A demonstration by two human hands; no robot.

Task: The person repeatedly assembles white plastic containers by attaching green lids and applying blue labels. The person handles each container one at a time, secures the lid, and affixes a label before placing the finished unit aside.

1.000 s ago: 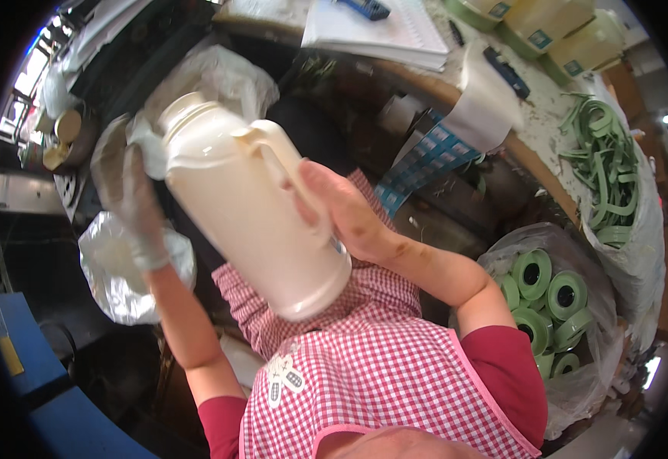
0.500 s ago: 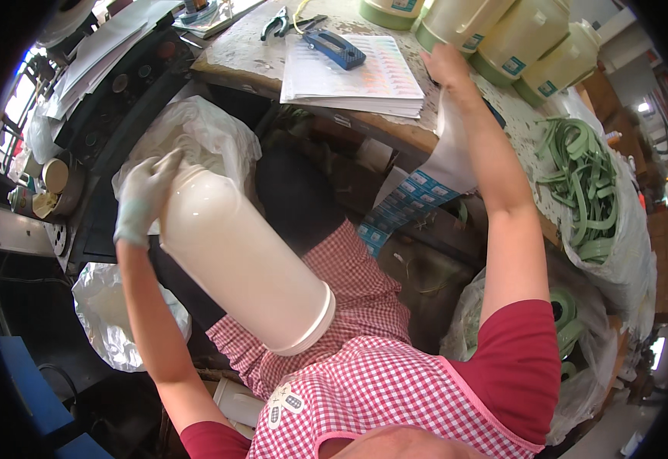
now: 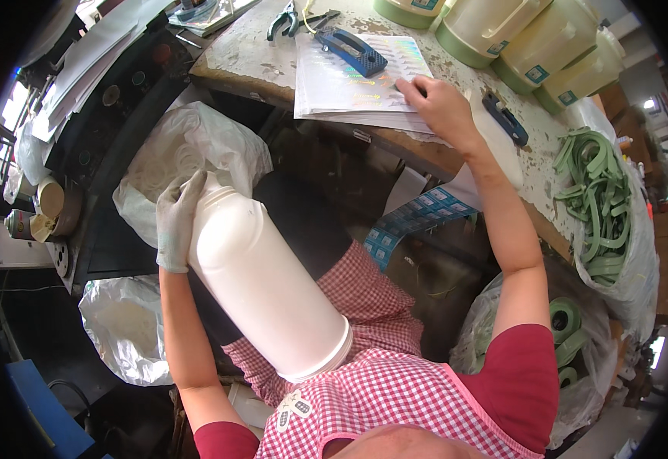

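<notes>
My left hand (image 3: 179, 222), in a pale work glove, grips a tall white plastic bottle-shaped shell (image 3: 265, 283) near its neck. The shell lies tilted across my lap, its wide ringed base toward my apron and its neck pointing away to the left. My bare right hand (image 3: 441, 111) rests over the right part of a stack of shiny sticker sheets (image 3: 334, 96) on the workbench. Its fingers are curled, with the fingertips at the top sheet; whether a sticker is between them I cannot make out.
A blue-handled cutter (image 3: 349, 52) lies on the sheets, pliers (image 3: 283, 21) beyond. Another dark cutter (image 3: 505, 118) is right of my hand. Cream jugs with green bases (image 3: 544, 46) stand far right. A blue label strip (image 3: 418, 214) hangs off the bench (image 3: 242, 65). Bags hold green strips (image 3: 598, 199) and white rings (image 3: 185, 157).
My right hand has come back from the jugs to the sticker sheets, and the dark cutter beside it now shows. The white shell in my left hand has shifted slightly right and nearer.
</notes>
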